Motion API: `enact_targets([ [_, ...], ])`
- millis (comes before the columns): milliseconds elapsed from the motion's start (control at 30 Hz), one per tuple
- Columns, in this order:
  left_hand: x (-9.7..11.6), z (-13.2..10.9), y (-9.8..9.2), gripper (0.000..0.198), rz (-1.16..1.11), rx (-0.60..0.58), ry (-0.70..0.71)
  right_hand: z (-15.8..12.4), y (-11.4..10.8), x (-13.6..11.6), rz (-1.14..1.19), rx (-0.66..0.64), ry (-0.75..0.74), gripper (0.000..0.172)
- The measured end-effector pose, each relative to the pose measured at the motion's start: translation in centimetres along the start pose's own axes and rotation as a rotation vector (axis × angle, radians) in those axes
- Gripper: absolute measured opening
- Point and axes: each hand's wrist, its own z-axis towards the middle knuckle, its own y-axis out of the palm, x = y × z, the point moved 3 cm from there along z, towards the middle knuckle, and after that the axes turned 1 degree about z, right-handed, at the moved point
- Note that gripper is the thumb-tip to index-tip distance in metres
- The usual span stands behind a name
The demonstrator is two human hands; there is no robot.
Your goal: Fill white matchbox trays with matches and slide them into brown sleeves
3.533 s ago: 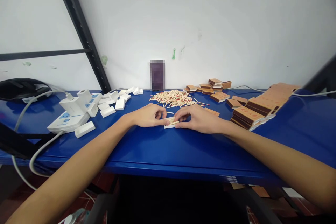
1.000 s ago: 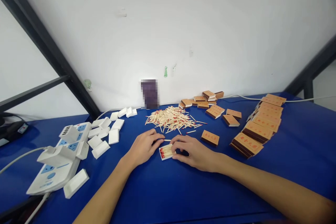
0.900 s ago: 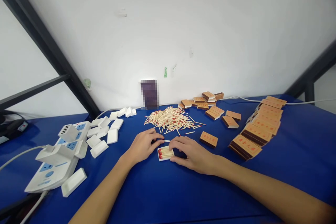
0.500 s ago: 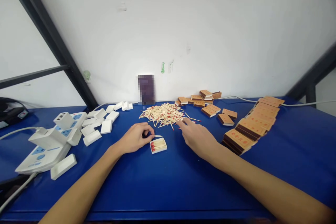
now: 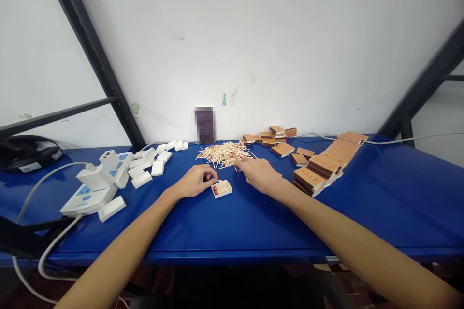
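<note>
A small white matchbox tray (image 5: 223,195) lies on the blue table in front of me, partly filled with red-headed matches (image 5: 220,188). Just left of the tray is my left hand (image 5: 195,181), its thumb and forefinger pinched around a match whose pale end shows at the tray's back edge. At the front right of a big heap of loose matches (image 5: 222,153), my right hand (image 5: 259,174) has its fingertips down and drawn together. A red match head shows right at those fingertips; the rest is hidden.
White empty trays (image 5: 157,168) lie scattered left of the heap, near a power strip (image 5: 90,199) with plugs and cables. Brown matchboxes (image 5: 282,149) sit at the back right, and a long stacked row of matchbox covers (image 5: 310,177) stands further right. A blurred dark box (image 5: 205,125) leans against the wall.
My view has shifted, showing the table's front edge and the floor. My right hand's fingertips have drawn closer together at the heap's edge. My left hand stays beside the tray.
</note>
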Motion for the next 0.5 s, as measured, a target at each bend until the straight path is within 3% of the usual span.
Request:
enact_targets([
  [300,-0.1,-0.1,0.0,0.020,0.032,0.019,0.025,0.1,-0.1,-1.3,-0.057,0.031,-0.162,0.030],
  [500,-0.3,-0.1,0.2,0.020,-0.033,0.017,0.058,0.8,0.2,-2.6,0.068,0.051,-0.181,0.024],
])
